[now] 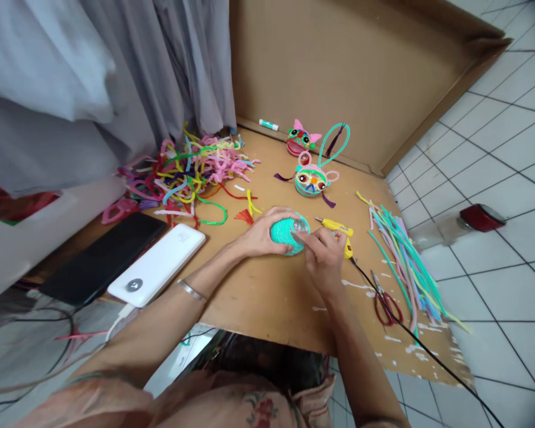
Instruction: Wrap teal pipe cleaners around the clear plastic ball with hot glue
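A rounded turquoise piece [282, 233], wrapped in rows of fuzzy strand, is held above the cardboard work surface. My left hand [267, 233] curls around its left side, thumb below and fingers over the top. A greyish, shiny patch shows on its right end. My right hand [324, 254] is closed, its index finger pressed to that patch; whether anything small is pinched there is hidden. Just behind my right hand lies a yellow glue gun [337, 227], its black cord running to the lower right.
Red-handled scissors [387, 308] and straight pipe cleaners [403, 261] lie right. Two decorated animal heads [311, 180] stand behind, near a glue stick [268, 125]. Tangled pipe cleaners [196, 169], a black phone [104, 255] and a white power bank [157, 266] are left.
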{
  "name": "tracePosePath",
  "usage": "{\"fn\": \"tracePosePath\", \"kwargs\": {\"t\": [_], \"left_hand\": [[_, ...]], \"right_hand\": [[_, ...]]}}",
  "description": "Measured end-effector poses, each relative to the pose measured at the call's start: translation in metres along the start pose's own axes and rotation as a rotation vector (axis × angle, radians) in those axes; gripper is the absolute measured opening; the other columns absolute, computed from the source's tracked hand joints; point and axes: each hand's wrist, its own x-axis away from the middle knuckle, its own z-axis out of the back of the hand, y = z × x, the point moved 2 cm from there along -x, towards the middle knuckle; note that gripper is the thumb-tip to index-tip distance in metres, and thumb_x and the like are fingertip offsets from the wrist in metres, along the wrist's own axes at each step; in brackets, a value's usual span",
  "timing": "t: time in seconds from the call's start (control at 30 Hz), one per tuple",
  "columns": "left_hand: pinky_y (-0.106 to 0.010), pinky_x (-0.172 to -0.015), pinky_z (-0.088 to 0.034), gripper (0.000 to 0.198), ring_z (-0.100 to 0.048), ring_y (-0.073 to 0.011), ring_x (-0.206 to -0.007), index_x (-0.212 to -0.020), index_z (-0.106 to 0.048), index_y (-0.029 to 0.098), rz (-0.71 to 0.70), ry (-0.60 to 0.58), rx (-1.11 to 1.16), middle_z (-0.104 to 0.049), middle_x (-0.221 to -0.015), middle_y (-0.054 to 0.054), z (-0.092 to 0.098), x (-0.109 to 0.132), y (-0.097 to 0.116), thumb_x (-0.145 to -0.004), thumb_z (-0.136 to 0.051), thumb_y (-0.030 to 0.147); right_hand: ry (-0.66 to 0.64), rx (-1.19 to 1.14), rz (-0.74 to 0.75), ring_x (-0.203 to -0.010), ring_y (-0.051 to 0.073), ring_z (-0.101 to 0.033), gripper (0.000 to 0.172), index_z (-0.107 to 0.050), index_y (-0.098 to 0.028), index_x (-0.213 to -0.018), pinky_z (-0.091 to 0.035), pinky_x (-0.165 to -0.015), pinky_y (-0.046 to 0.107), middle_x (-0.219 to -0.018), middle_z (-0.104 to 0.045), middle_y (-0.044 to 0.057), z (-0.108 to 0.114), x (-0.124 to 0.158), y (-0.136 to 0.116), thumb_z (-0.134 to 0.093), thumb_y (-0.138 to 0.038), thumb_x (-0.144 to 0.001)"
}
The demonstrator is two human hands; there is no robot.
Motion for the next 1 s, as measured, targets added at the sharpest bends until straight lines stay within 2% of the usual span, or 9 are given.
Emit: {"fn": "tracePosePath", "kwargs": {"t": [0.17, 0.37, 0.57, 1.0], "left_hand": [[-0.05, -0.118, -0.035, 0.07, -0.048, -0.0329, -0.134, -0.128, -0.06, 0.023, -0.011, -0.026, -0.001, -0.053, -0.137, -0.011, 0.0006, -0.0007, 0.0021, -0.061, -0.08, 0.026], [-0.047, -0.113, -0.04, 0.081, -0.051, -0.0318, -0.128, -0.138, -0.048, 0.023, 0.02, -0.026, 0.002, -0.052, -0.139, -0.009, 0.001, -0.0006, 0.004, -0.063, -0.078, 0.03], [-0.045, -0.108, -0.045, 0.073, -0.055, -0.0297, -0.123, -0.129, -0.05, 0.022, 0.037, -0.013, 0.018, -0.055, -0.133, -0.008, 0.0005, 0.0004, 0.0035, -0.062, -0.077, 0.029], [-0.046, -0.108, -0.044, 0.065, -0.054, -0.0298, -0.123, -0.122, -0.051, 0.022, 0.028, -0.015, 0.019, -0.055, -0.131, -0.009, 0.0004, 0.0009, 0.0062, -0.063, -0.076, 0.03]], "right_hand": [[-0.025, 0.004, -0.042, -0.069, 0.013, -0.051, 0.031, -0.071, -0.029, -0.093, -0.03, -0.081, 0.034, -0.072, -0.058, -0.002, -0.0003, 0.0015, 0.0025, -0.05, -0.006, -0.087], [-0.034, -0.03, -0.041, -0.07, 0.013, -0.052, 0.033, -0.071, -0.028, -0.095, -0.031, -0.083, 0.035, -0.074, -0.058, -0.002, -0.0003, 0.0007, 0.0017, -0.049, -0.004, -0.086], [-0.038, -0.06, -0.03, -0.071, 0.013, -0.052, 0.03, -0.07, -0.027, -0.094, -0.03, -0.083, 0.034, -0.073, -0.058, -0.003, 0.0011, -0.0009, 0.0006, -0.05, -0.005, -0.088], [-0.066, -0.037, -0.002, -0.072, 0.015, -0.052, 0.027, -0.07, -0.026, -0.095, -0.028, -0.082, 0.035, -0.074, -0.059, -0.002, 0.0, -0.001, -0.0004, -0.052, -0.008, -0.089]]}}
